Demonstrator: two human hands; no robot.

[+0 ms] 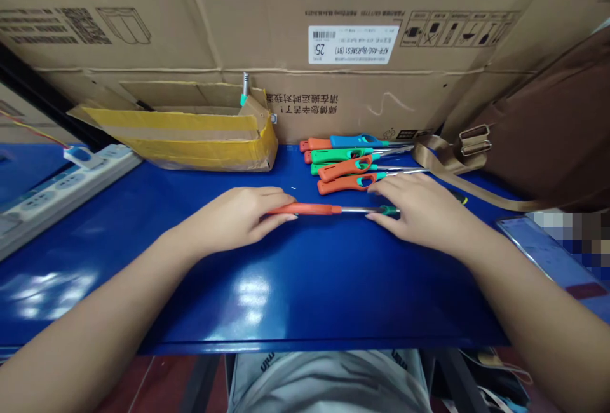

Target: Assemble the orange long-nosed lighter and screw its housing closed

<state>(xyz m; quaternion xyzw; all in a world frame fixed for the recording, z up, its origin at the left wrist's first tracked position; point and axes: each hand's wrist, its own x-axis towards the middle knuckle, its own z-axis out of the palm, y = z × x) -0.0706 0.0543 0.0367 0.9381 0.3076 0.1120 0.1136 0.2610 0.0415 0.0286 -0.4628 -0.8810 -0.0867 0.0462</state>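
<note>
Orange handle (312,209) juts rightward from pinching left fingers (274,199); right fingers (388,225) grasp green grip (391,210).

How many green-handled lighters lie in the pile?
2: one green lighter in front of the blue lighter, another green lighter partly covered by an orange lighter; more may be hidden.

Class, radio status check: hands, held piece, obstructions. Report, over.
Left hand gripping orange handle; right hand gripping dark green piece. Silver shaft visible between them. Pile of coloured tools close beyond right hand.
</note>
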